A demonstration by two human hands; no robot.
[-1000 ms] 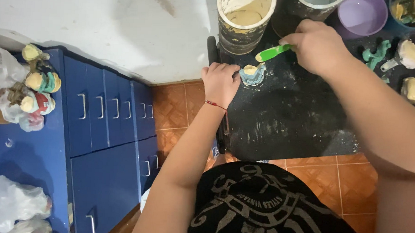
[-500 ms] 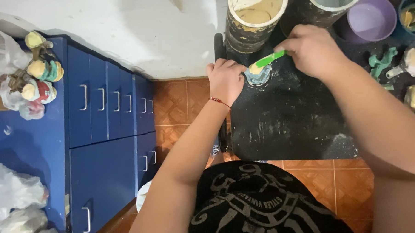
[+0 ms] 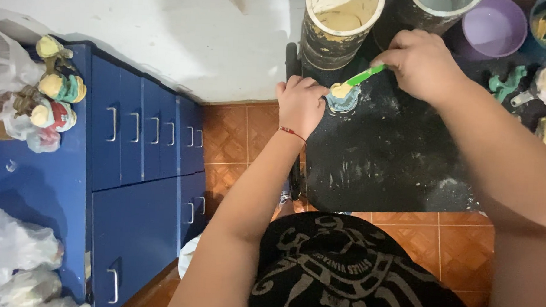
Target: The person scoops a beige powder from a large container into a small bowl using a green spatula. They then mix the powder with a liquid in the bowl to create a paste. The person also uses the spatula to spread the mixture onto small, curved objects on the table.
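Note:
My left hand grips a small blue mould on the black table, near its left edge. My right hand holds a green spoon by the handle. The spoon's bowl, loaded with cream-coloured paste, rests on top of the mould. A bucket of the same cream paste stands just behind the mould.
A second bucket, a purple bowl and several green and cream moulds lie at the table's back right. A blue cabinet with painted figurines and plastic bags stands to the left. Orange tiles cover the floor.
The spoon's bowl has moved from beside the bucket down onto the mould. My left hand keeps hold of the mould. The view has shifted slightly.

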